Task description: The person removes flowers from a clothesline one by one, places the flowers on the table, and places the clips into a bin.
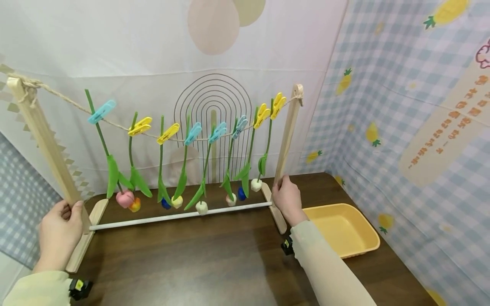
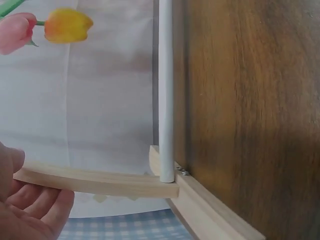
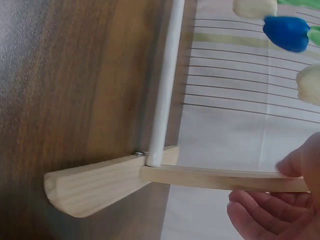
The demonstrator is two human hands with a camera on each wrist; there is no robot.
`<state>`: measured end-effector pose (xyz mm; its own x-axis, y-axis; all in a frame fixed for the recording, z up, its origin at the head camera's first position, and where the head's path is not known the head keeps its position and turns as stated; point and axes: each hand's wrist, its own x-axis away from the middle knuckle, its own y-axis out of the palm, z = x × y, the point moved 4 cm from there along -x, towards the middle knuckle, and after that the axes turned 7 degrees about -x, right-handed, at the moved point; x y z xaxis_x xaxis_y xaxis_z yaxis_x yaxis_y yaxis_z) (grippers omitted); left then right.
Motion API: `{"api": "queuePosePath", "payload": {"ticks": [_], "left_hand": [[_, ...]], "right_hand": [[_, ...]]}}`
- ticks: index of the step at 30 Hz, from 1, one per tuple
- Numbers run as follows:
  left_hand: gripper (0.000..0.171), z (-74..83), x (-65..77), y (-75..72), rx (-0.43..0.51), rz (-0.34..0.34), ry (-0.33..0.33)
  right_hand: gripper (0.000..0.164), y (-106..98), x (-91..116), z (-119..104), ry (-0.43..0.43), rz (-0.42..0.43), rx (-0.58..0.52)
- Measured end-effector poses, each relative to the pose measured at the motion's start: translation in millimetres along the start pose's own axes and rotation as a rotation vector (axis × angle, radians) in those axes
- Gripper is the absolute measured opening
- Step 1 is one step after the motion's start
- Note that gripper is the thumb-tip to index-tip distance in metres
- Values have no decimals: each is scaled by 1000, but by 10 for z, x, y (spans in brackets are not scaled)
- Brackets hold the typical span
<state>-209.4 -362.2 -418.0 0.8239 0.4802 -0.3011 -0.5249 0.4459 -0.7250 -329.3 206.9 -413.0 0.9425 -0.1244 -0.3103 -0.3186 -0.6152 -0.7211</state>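
A wooden rack with a white crossbar (image 1: 164, 219) stands over the brown table. My left hand (image 1: 61, 229) grips its left post (image 1: 46, 144) low down, the thumb and fingers on either side of the wood. Low on the right post (image 1: 288, 136), my right hand (image 1: 287, 199) holds it in the same way. Between the post tops sags a twine line (image 1: 70, 101). Several artificial tulips hang from it head down, among them a pink tulip (image 1: 124, 198) and a blue tulip (image 3: 287, 34). Blue clothespins (image 1: 102, 111) and yellow clothespins (image 1: 168, 133) clip their green stems to the twine.
A yellow plastic basin (image 1: 373, 229) sits on the table (image 1: 183, 263) to the right of the rack. White cloth (image 1: 126, 38) hangs behind, and a blue checked curtain (image 1: 325, 140) with pineapple prints lines the right side.
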Motion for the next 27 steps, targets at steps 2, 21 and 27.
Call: {"api": "queuePosePath", "payload": {"ticks": [2, 21, 27], "left_hand": [[45, 10, 16, -17, -19, 13, 17], [22, 68, 96, -151, -82, 170, 247], [22, 62, 139, -164, -83, 164, 244]], "right_hand": [[23, -22, 0, -18, -5, -15, 18], [30, -145, 196, -85, -21, -9, 96], [29, -167, 259, -105, -27, 3, 114]]}}
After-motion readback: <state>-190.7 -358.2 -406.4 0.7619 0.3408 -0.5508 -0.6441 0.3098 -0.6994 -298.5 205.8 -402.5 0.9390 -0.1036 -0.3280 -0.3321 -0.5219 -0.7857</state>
